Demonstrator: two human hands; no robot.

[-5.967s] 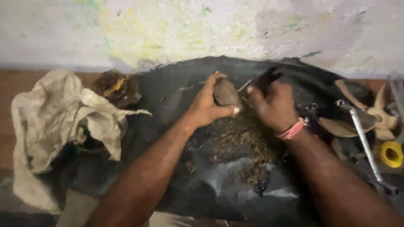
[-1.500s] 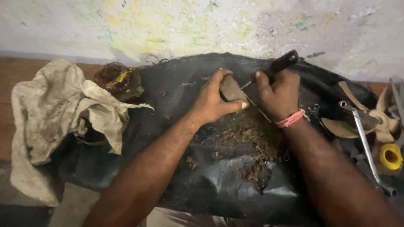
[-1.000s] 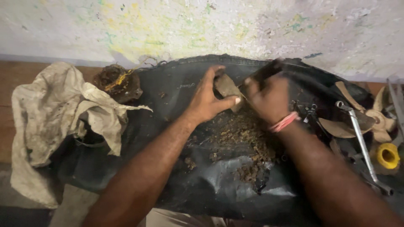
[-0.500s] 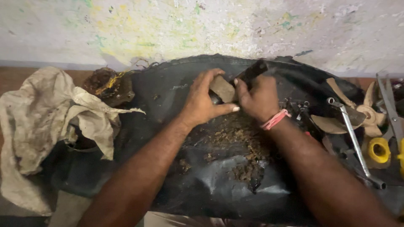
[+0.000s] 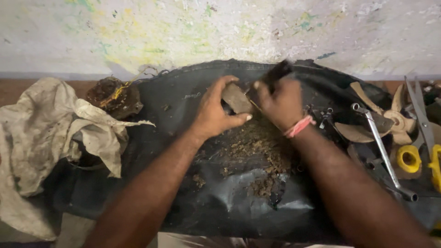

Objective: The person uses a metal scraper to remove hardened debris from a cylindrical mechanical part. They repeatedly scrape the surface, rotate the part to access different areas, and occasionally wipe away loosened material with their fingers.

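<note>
Brown lump held against a dark tool

Brown lump [image 5: 236,98] sat gripped in our left hand [image 5: 216,115] over the black sheet [image 5: 183,151]. Our right hand [image 5: 281,102], just beside it, clenched a dark-handled tool [image 5: 275,73] angled up-right, tip meeting the lump.

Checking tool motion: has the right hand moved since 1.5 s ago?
Yes. The right hand with its dark-handled tool has shifted left, away from the fan blade and closer to the rusty motor part.
</note>
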